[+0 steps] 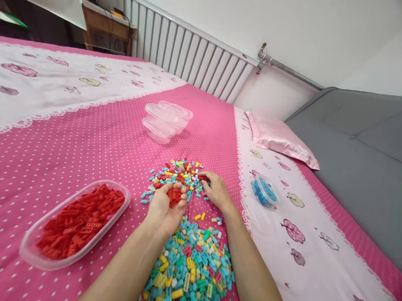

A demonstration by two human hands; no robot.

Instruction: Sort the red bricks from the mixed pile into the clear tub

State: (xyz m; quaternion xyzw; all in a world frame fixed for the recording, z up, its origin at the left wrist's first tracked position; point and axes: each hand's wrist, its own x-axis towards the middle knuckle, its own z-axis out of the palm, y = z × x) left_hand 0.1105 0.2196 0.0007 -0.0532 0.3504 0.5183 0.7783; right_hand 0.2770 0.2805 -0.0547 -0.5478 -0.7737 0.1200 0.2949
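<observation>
My left hand is cupped, palm up, around a small heap of red bricks. My right hand rests fingers-down on the far pile of mixed coloured bricks, its fingertips pinched on a small brick I cannot name. A larger pile of mixed bricks lies between my forearms. To the left stands a clear oval tub filled with red bricks.
All of this lies on a bed with a pink dotted cover. Empty clear tubs are stacked further back. A small clear tub of blue bricks sits to the right, near a pink pillow. A grey headboard runs along the right.
</observation>
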